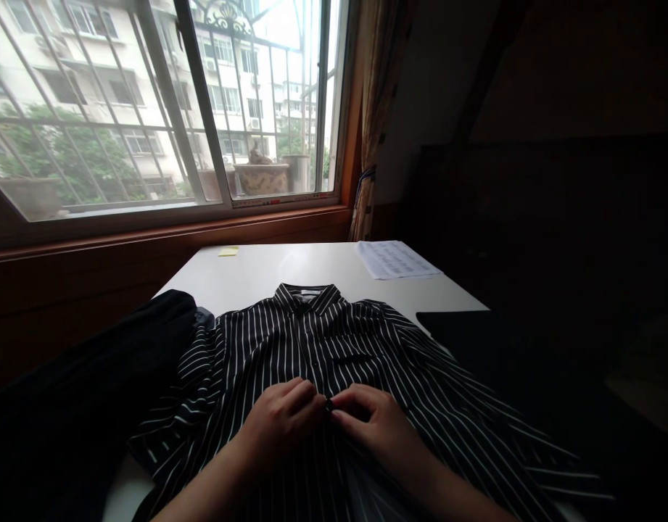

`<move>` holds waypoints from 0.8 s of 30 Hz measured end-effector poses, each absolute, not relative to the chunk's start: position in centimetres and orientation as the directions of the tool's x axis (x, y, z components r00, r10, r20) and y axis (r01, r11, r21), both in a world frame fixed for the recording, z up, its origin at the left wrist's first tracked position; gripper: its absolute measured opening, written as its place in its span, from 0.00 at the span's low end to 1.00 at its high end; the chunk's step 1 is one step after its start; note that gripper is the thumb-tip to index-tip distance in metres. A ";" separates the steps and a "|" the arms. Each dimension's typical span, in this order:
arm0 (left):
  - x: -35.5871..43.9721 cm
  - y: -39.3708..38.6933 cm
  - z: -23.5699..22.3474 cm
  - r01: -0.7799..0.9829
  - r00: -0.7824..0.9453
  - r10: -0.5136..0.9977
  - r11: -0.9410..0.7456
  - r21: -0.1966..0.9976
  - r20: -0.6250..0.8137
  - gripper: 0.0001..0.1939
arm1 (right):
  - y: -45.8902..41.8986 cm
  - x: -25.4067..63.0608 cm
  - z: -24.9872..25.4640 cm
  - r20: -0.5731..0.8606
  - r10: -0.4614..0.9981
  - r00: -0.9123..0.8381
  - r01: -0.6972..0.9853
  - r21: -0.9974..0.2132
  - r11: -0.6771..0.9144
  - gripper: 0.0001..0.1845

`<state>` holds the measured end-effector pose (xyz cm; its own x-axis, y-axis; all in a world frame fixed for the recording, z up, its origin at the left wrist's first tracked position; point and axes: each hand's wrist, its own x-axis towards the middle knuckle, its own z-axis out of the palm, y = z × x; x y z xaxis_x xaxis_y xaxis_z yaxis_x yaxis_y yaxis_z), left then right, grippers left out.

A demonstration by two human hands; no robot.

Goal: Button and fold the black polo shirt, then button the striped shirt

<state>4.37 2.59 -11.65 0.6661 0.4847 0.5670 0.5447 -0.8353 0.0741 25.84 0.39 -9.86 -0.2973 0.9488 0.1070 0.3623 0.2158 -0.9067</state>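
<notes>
A black shirt with thin white stripes point(334, 341) lies spread front-up on a white table point(290, 268), collar toward the window. My left hand point(282, 420) and my right hand point(369, 420) meet over the shirt's front placket near its middle. Both hands have their fingers curled and pinched on the fabric edge, fingertips almost touching. A small dark button seems to sit between the fingertips, but it is too small to be sure.
A dark garment point(94, 391) is heaped at the table's left. A printed sheet of paper point(396, 259) lies at the far right corner and a yellow sticky note point(228, 251) at the far left. A dark flat object point(475, 326) sits on the right. A barred window point(165, 101) is behind.
</notes>
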 end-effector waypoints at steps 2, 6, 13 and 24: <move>4.3 2.6 -11.6 0.541 0.662 0.478 -0.838 0.073 0.577 0.07 | 0.4 25.9 -9.8 0.110 0.947 -0.303 0.365 -0.904 0.222 0.04; 4.3 2.4 -11.5 0.543 0.669 0.473 -0.838 0.058 0.573 0.08 | 0.4 25.8 -9.6 0.119 0.944 -0.306 0.385 -0.892 0.238 0.04; 4.3 2.6 -11.6 0.537 0.661 0.446 -0.843 0.034 0.603 0.08 | 0.7 26.0 -10.2 0.177 0.931 -0.319 0.402 -0.864 0.302 0.06; 4.1 2.8 -12.1 0.535 0.651 0.426 -0.845 0.018 0.629 0.06 | 0.7 26.1 -11.3 0.237 0.907 -0.348 0.447 -0.808 0.383 0.08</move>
